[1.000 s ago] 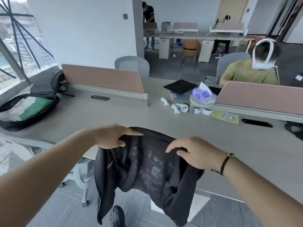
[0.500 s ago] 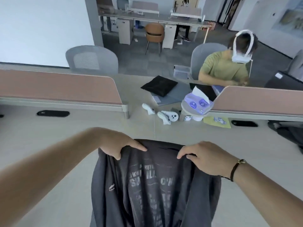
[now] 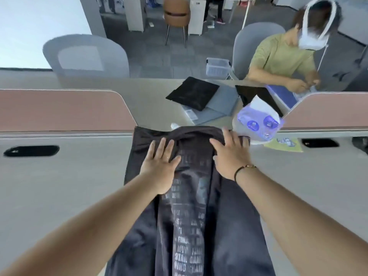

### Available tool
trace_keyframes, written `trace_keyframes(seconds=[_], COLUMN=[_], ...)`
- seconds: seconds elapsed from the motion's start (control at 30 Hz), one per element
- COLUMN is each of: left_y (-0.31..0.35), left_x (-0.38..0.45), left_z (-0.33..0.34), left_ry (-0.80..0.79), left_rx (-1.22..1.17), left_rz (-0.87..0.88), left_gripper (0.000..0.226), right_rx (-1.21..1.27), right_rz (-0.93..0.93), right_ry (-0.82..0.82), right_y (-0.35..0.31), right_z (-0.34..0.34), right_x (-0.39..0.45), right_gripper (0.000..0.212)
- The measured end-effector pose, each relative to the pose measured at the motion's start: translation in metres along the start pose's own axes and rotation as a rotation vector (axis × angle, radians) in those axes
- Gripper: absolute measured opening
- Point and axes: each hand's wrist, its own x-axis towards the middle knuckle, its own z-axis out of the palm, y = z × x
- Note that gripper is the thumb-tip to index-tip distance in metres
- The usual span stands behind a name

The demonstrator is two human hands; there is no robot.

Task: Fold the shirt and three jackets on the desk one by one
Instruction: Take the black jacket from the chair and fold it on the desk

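Observation:
A dark grey shirt [image 3: 191, 226] with pale printed lettering lies lengthwise on the beige desk [image 3: 59, 186], its collar end at the far side near the divider. My left hand [image 3: 161, 162] lies flat on the upper left of the shirt with its fingers spread and straight. My right hand [image 3: 229, 154] presses flat on the upper right near the collar, a dark bracelet on its wrist. The shirt's side parts are folded inward toward the printed middle strip. Its near end runs out of view at the bottom.
Pink desk dividers [image 3: 63, 110] stand across the far edge. A tissue pack [image 3: 258, 120] sits just right of the shirt's top, with a yellow-green paper [image 3: 284, 144] beside it. A folded black garment [image 3: 193, 92] lies beyond. A person in a green shirt [image 3: 278, 56] sits opposite.
The shirt hung from my gripping hands over the desk edge; now it lies stretched out on the desk and both hands press flat on its far end.

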Motion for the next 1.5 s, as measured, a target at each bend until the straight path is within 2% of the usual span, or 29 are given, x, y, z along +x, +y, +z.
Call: trace_keyframes(seconds=[0.07, 0.13, 0.27, 0.4, 0.43, 0.57, 0.73, 1.03, 1.2, 1.33, 1.5], left_y=[0.029, 0.055, 0.090, 0.113, 0.115, 0.110, 0.108, 0.063, 0.028, 0.021, 0.014], left_x=[-0.016, -0.038, -0.096, -0.135, -0.139, -0.131, -0.125, -0.116, -0.096, -0.087, -0.078], left_z=[0.058, 0.112, 0.179, 0.216, 0.223, 0.236, 0.237, 0.254, 0.262, 0.264, 0.265], left_ry=[-0.078, -0.172, -0.089, -0.016, -0.010, -0.055, -0.034, 0.025, 0.029, 0.028, 0.054], left_rx=[-0.172, -0.316, -0.570, -0.689, -0.677, -0.585, -0.588, -0.603, -0.529, -0.479, -0.503], left_rz=[0.028, -0.029, -0.199, -0.319, -0.316, -0.246, -0.250, -0.295, -0.215, -0.167, -0.195], left_gripper=[0.068, 0.068, 0.070, 0.076, 0.076, 0.065, 0.058, 0.058, 0.056, 0.070, 0.085], right_rx=[0.236, 0.377, 0.446, 0.566, 0.553, 0.469, 0.514, 0.487, 0.371, 0.289, 0.236], right_rz=[0.006, 0.110, 0.389, 0.557, 0.555, 0.413, 0.388, 0.459, 0.369, 0.268, 0.167], right_ry=[-0.196, -0.352, -0.499, -0.423, -0.490, -0.432, -0.492, -0.390, -0.345, -0.287, -0.239], right_y=[-0.031, -0.050, -0.082, -0.092, -0.089, -0.069, -0.063, -0.043, -0.006, 0.022, 0.061], right_z=[0.066, 0.120, 0.170, 0.190, 0.193, 0.213, 0.217, 0.226, 0.234, 0.239, 0.246], right_x=[-0.044, -0.096, -0.184, -0.222, -0.226, -0.227, -0.222, -0.210, -0.179, -0.153, -0.123], right_gripper=[0.058, 0.064, 0.076, 0.079, 0.080, 0.075, 0.065, 0.059, 0.060, 0.069, 0.066])
